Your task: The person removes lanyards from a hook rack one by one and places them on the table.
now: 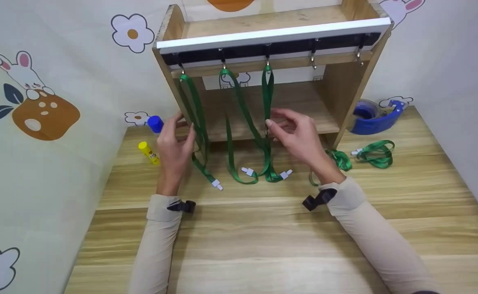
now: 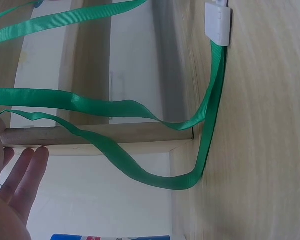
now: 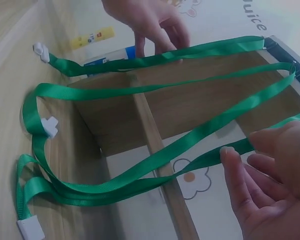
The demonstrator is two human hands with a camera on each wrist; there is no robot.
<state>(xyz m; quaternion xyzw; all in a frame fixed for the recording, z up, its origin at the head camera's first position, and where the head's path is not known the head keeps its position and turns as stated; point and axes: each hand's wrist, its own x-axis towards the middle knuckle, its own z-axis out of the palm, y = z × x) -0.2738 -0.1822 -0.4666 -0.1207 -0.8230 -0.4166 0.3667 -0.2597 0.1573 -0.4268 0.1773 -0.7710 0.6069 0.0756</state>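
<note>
Three green lanyards hang by loops from hooks on a small wooden rack [image 1: 328, 102]. At the left lanyard [image 1: 198, 110], my left hand [image 1: 174, 143] has its thumb against the strap, fingers loosely extended by the rack's side panel [image 2: 95, 134]. My right hand [image 1: 300, 132] pinches the strap of the third lanyard [image 1: 267, 92] between thumb and fingertips, below its hook. Between the hands hangs the middle lanyard [image 1: 243, 102], its loop spread wide. White plastic clips at the lower ends, such as the left one's clip [image 1: 217, 184], lie on the table.
Two hooks at the right, including an end hook [image 1: 359, 55], carry nothing. A coiled green lanyard [image 1: 379, 154] and another bundle [image 1: 341, 160] lie right, near a blue tape dispenser [image 1: 377, 120]. A yellow glue stick [image 1: 149, 153] and a blue-capped tube [image 1: 155, 123] stand left.
</note>
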